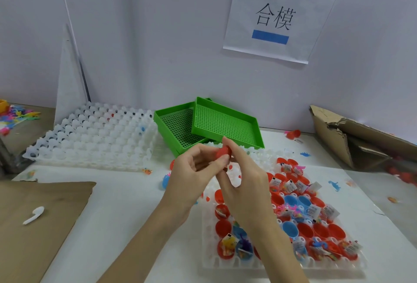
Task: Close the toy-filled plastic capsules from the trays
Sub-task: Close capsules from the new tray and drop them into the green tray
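Both hands meet above the table's middle around one red capsule (223,152). My left hand (195,172) curls its fingers and thumb round the capsule from the left. My right hand (242,176) pinches it from the right with fingertips on its top. Below the right forearm lies a white tray (208,262) holding several open red and blue capsule halves (320,229), many with small toys and paper slips inside. Part of the tray is hidden by my right arm.
A stack of empty white trays (94,138) sits at the back left. Two green mesh trays (225,122) lie behind my hands. Torn cardboard (352,138) stands at the right, brown card (33,221) with a white scoop (33,215) at the left. Loose toys lie scattered about.
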